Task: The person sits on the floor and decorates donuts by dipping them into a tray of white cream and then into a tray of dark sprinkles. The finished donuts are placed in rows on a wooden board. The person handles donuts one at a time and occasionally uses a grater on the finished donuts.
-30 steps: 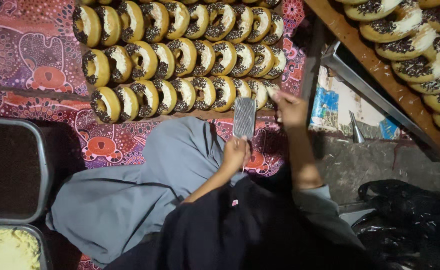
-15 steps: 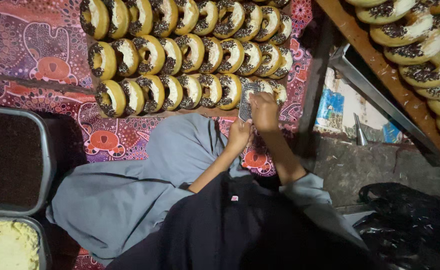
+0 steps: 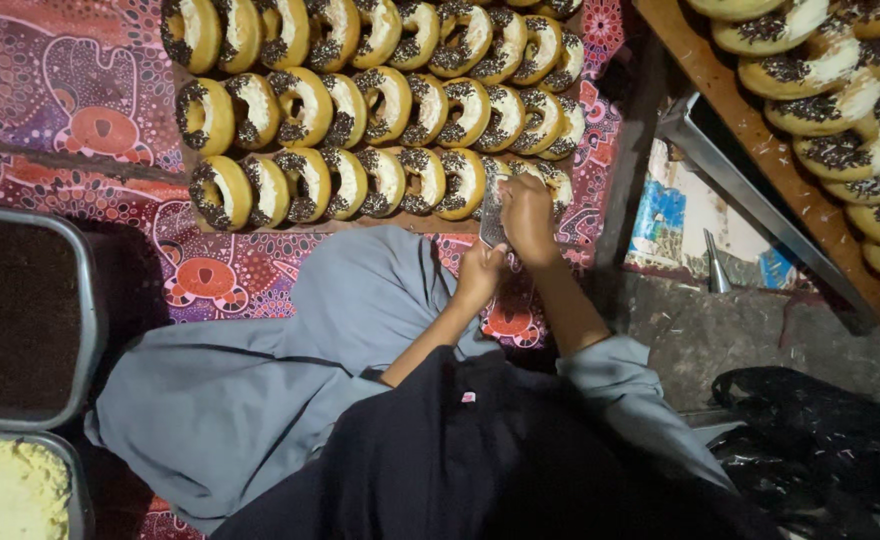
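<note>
Both hands (image 3: 505,245) lowered grater (image 3: 491,215) beside doughnuts (image 3: 460,183).

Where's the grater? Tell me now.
In the head view, the grater is just right of centre, held upright between the left hand and right hand, at the near right end of the doughnut rows.

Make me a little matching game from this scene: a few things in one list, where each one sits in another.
Things:
1. doughnuts
2. metal grater
3. tray of dark sprinkles
4. black bag

Places:
A. lower right, on the floor
B. left edge, above a tray of yellow crumbs
C. in rows on the patterned cloth
D. between the left hand and the right hand

Pairs: 1-C, 2-D, 3-B, 4-A
</note>
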